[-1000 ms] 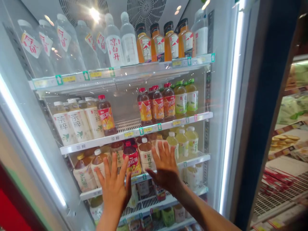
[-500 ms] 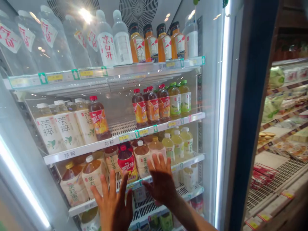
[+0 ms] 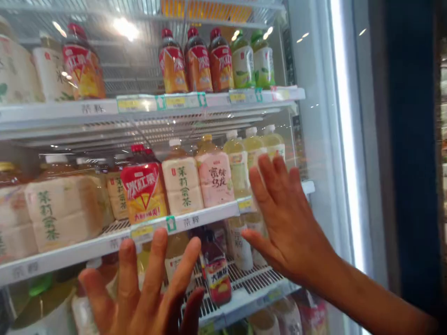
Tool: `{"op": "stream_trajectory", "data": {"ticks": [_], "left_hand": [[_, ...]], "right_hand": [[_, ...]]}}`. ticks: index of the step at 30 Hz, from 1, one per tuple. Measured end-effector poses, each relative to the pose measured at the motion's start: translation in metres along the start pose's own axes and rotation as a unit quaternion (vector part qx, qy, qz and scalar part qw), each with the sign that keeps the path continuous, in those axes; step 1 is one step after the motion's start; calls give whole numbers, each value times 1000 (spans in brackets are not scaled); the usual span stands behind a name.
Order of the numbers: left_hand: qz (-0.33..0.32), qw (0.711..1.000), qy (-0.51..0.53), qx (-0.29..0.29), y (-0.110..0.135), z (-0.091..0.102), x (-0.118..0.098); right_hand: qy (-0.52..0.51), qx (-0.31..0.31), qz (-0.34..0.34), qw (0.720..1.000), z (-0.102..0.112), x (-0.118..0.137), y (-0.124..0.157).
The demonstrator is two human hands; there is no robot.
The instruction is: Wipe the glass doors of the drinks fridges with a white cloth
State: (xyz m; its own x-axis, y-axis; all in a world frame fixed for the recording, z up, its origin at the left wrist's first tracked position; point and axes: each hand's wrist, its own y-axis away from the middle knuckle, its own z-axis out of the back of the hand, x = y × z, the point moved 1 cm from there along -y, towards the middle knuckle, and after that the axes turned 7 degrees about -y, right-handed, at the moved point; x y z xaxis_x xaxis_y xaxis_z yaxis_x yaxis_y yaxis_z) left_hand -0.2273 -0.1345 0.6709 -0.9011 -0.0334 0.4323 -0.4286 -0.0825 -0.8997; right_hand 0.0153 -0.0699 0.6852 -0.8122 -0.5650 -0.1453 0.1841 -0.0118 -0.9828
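Observation:
Both my hands are raised flat in front of a glass-fronted drinks fridge. My left hand [image 3: 143,293] is at the bottom, fingers spread and stretched out, holding nothing, in front of the third shelf's edge [image 3: 104,244]. My right hand [image 3: 286,223] is higher and to the right, palm forward, fingers together and extended, in front of pale yellow-green bottles [image 3: 251,153]. Between my hands stand a red-labelled tea bottle [image 3: 143,190], a cream-labelled bottle [image 3: 183,184] and a pink-labelled bottle [image 3: 214,179]. Whether my palms touch the glass I cannot tell.
An upper shelf [image 3: 209,100] holds red-capped tea bottles [image 3: 197,60] and green-capped bottles [image 3: 251,60]. A small dark bottle [image 3: 216,272] stands on the wire shelf below. A bright light strip [image 3: 344,139] and a dark door frame [image 3: 412,153] run down the right.
The view has dropped and come much closer to the fridge; the top shelves have left the frame. Both hands now look larger, and the right one has shifted right.

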Motion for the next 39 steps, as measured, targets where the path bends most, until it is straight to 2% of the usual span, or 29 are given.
{"op": "stream_trajectory", "data": {"ticks": [2,6,8,9,11,14,16,17,19,22,24,25,27,30,32,34,37,39], "left_hand": [[-23,1000,-9,-16,16,-1,-16],[-34,999,5,-7,57,1,-51],[-43,999,22,6,77,3,-65],[-47,998,30,14,85,4,-71],[-57,997,40,29,93,5,-79],[-74,995,50,43,90,1,-87],[-79,995,50,41,85,-5,-91],[-76,995,47,43,84,-8,-93],[-60,996,40,60,84,-13,-96],[-16,993,39,110,94,-14,-101],[1,990,43,131,107,-11,-104],[3,990,46,135,115,-9,-105],[3,990,48,134,134,-6,-107],[12,991,45,122,162,-8,-110],[19,993,42,109,174,-12,-112],[21,994,42,97,181,-16,-113],[19,995,43,86,184,-20,-114],[17,996,41,80,184,-21,-114]], "right_hand": [[-5,10,19,1000,-1,6,22],[1,31,89,996,-19,32,133],[2,48,140,989,-23,31,173],[1,55,159,986,-20,24,178],[-3,56,158,986,-10,0,160],[11,11,53,998,9,-37,99],[21,-10,-7,1000,12,-44,80],[22,-11,-19,1000,10,-40,83],[15,13,-6,1000,2,-23,117],[-3,89,68,994,-9,6,191],[-11,129,113,985,-8,11,219],[-11,137,125,983,-5,9,221],[-1,131,121,984,4,-1,201],[34,83,57,994,15,-12,155],[54,50,14,997,12,-7,149],[60,41,14,997,1,8,175],[47,68,82,993,-15,30,249],[32,92,130,987,-18,35,283]]}}
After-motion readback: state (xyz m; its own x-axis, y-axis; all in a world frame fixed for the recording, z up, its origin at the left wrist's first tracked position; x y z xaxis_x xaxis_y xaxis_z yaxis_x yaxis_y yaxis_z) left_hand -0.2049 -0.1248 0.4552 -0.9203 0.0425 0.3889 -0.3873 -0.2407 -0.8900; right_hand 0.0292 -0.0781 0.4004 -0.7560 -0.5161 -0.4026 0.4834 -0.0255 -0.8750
